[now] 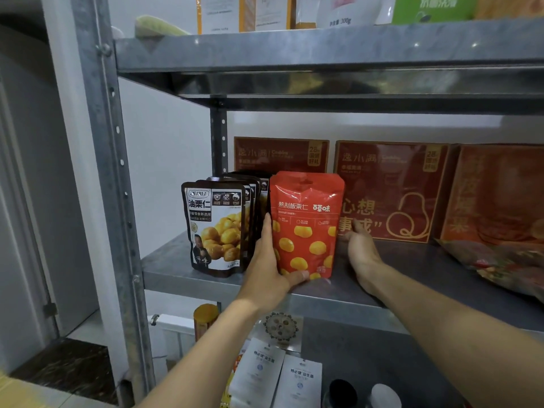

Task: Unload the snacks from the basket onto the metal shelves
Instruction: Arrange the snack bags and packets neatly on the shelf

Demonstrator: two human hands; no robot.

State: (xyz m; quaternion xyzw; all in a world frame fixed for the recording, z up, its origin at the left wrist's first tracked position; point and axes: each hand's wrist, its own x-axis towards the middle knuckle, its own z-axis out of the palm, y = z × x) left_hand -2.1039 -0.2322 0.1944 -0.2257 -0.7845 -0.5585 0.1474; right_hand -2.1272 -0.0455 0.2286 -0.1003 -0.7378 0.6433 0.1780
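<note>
Forearms: the left forearm (191,363) and right forearm (456,334) reach up from the bottom edge, both crossing over the front lip of the middle shelf (412,266).
Left hand: the left hand (270,260) has the red pouch (306,225), with fingers running up its left edge and the thumb clamped across the bottom front corner.
Right hand: the right hand (362,248) sits just beside the pouch's right edge, low on the shelf, fingers loosely spread and pointing toward the back. Whether it touches the pouch, I cannot tell.
Red pouch: upright, base on the middle shelf near its front edge, printed with yellow chestnuts.
Neighbours on the left: a row of dark chestnut pouches (216,231) stands upright, one behind another, just beside the left hand.
Behind: red gift boxes (394,189) are lined up along the back of the same shelf.
Far right: a crinkled reddish bag (506,260) lies flat on the shelf.
Upper shelf: the upper shelf (323,48) carries cartons and bags, cropped at the top.
Below: white sachets (259,369) and an orange can (206,319) sit on the lower level.
Frame: the grey metal post (114,172) rises at the left.
</note>
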